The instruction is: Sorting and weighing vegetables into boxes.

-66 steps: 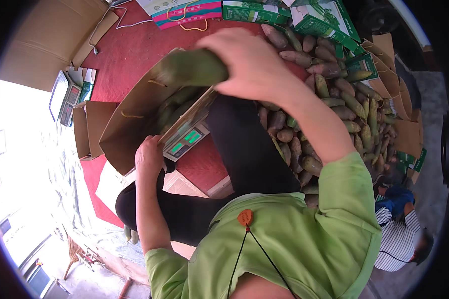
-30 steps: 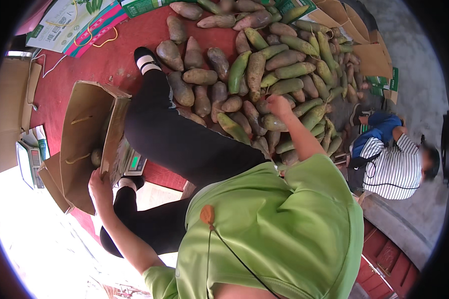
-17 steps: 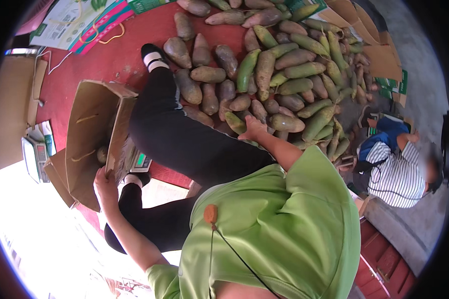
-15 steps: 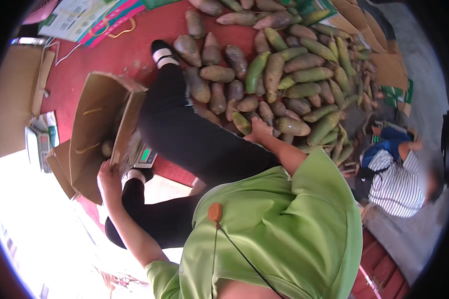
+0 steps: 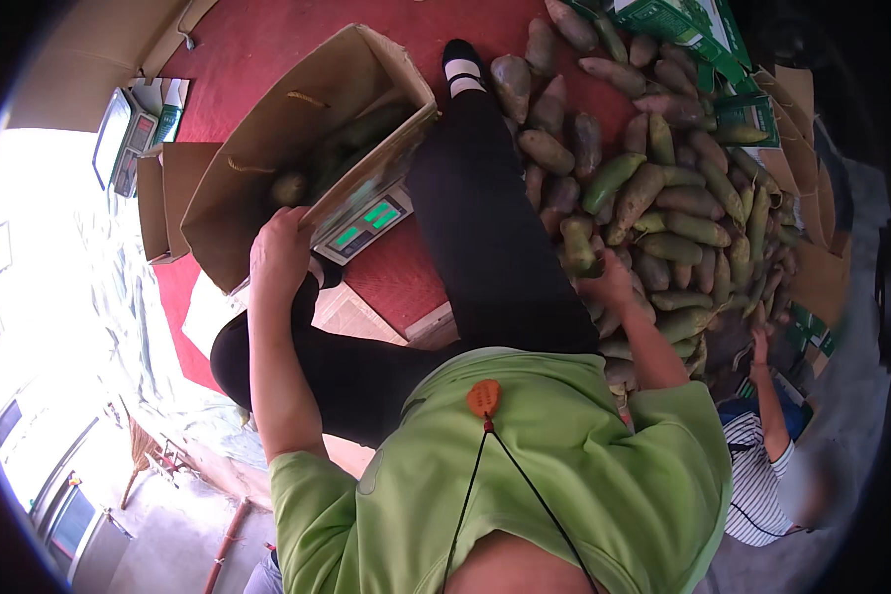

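Note:
My left hand (image 5: pixel 279 247) is closed on the near edge of an open cardboard box (image 5: pixel 252 129) with rope handles. Several large roots, which look like radishes, lie inside it, partly in shadow. The box rests on a digital scale (image 5: pixel 364 226) with lit green digits. In my right hand (image 5: pixel 609 282) is a stubby green radish (image 5: pixel 576 241), raised at the near left side of a big heap of green and purplish radishes (image 5: pixel 693 201). My fingers wrap its lower end and hide part of it.
Another scale (image 5: pixel 129 144) stands at far left, near a small carton. Green printed cartons (image 5: pixel 678 30) and torn cardboard (image 5: pixel 822 262) border the heap. A person in a striped top (image 5: pixel 762 485) reaches toward its right side. My outstretched leg (image 5: pixel 470 228) lies between box and heap.
My right hand has come up from the heap toward me with a radish. My view has shifted, showing more of the box's contents and the scale. The other person's arm now reaches toward the heap.

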A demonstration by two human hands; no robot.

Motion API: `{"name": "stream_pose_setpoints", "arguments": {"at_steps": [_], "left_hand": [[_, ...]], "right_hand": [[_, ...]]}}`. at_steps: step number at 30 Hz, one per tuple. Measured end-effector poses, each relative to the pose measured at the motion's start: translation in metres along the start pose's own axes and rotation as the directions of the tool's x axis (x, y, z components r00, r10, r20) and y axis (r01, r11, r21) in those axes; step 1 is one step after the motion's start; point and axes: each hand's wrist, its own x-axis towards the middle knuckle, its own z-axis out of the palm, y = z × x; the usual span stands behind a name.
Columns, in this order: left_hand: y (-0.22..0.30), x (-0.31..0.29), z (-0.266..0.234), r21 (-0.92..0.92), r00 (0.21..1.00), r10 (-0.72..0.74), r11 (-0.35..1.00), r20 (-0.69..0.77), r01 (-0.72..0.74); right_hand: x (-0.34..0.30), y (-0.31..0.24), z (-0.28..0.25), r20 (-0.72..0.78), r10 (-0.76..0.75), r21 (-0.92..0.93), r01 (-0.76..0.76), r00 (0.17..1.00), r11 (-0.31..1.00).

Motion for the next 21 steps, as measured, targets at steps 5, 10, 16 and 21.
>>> {"name": "stream_pose_setpoints", "arguments": {"at_steps": [5,10,16,21], "left_hand": [[-0.004,0.002,0.004,0.012,0.999,0.046,0.999,-0.02,-0.046],[0.002,0.0,0.001,0.024,0.999,0.04,0.999,-0.004,-0.04],[-0.01,0.001,0.008,0.034,0.997,0.08,0.996,-0.018,-0.08],[-0.014,0.007,0.012,0.035,0.989,0.147,0.989,-0.015,-0.146]], "right_hand": [[0.008,-0.055,-0.075,-0.241,-0.26,0.238,0.317,0.935,0.918],[0.006,-0.19,-0.145,-0.49,-0.59,0.244,0.75,0.642,0.614],[-0.023,-0.337,-0.161,-0.511,-0.833,-0.014,0.967,0.212,0.255],[-0.03,-0.391,-0.117,-0.295,-0.94,-0.28,0.925,0.17,0.256]]}}
